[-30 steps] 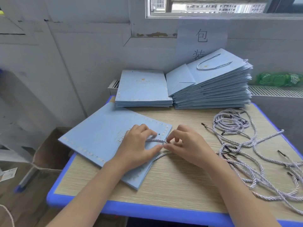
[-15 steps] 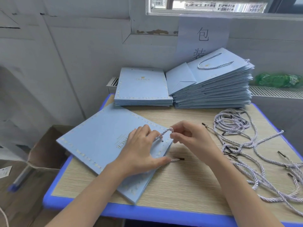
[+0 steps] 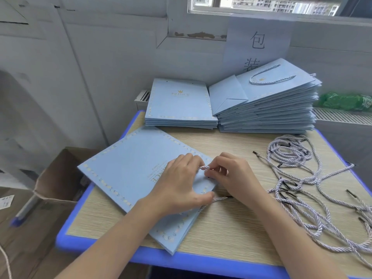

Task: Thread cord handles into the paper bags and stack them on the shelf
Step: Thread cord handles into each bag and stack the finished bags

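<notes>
While the left hand (image 3: 181, 186) presses the flat bag (image 3: 128, 174) on the table (image 3: 231, 228), the nearer right hand (image 3: 231, 176) pinches the cord (image 3: 204, 168) at the bag's top edge, directly between both hands.

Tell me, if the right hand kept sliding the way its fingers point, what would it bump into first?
Probably the left hand: the right hand points leftward across the bag, pinching the cord just beside the left fingers.
</notes>
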Motion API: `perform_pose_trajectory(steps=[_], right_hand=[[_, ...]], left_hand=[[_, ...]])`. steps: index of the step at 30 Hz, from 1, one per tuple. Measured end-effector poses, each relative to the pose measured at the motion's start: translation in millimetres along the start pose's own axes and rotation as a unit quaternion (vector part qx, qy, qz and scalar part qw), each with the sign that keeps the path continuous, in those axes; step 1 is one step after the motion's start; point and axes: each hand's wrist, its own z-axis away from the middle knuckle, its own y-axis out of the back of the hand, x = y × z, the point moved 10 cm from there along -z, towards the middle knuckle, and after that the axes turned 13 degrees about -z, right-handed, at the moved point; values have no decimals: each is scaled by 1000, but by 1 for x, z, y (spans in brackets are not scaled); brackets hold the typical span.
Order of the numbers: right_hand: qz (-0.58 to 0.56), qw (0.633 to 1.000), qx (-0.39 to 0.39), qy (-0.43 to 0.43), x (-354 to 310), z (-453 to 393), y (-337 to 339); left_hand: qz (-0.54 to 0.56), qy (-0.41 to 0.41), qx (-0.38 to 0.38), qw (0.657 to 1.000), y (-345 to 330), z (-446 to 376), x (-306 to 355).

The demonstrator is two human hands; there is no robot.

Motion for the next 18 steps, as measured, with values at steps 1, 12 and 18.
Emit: perform_pose_trajectory(steps=[1, 12, 18], right_hand=[[7, 1000, -5, 13, -2, 0, -2], [-39, 997, 61, 14, -15, 6, 25], [60, 996, 57, 40, -14, 8, 15]], left_hand=[[17, 9, 5, 1000, 2, 0, -2], [142, 127, 59, 980, 18, 4, -32], [133, 139, 89, 977, 24, 1, -38]])
